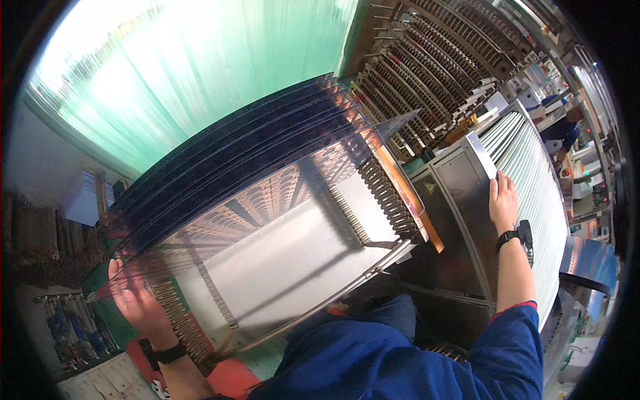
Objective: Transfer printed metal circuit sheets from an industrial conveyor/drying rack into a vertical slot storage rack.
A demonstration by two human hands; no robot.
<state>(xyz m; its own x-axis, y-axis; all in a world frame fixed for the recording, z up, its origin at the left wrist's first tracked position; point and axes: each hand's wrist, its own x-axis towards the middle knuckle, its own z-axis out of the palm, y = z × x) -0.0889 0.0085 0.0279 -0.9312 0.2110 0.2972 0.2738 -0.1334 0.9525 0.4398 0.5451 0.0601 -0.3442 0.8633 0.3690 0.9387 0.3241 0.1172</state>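
Several dark translucent sheets (233,143) stand side by side in a slotted rack (280,267) with coil-like spring rows along both ends. At the rack's left end, my left hand (140,310) is closed on the corner of the nearest translucent sheet (193,240); its reddish tint covers part of the fingers. The sheet leans across the rack, its far right corner sticking out past the end. My right hand (505,203) lies on the top edge of a dark metal cabinet (460,187), beside pale ribbed slats (527,180). Its fingers are stretched out and I see nothing held.
Green translucent strip curtain (200,73) hangs behind the rack. Stacked spring-slotted racks (433,73) stand at the far right. A metal rod (373,270) runs along the rack's near side. Another person (567,130) is at the right. Clips or tools (73,333) hang at lower left.
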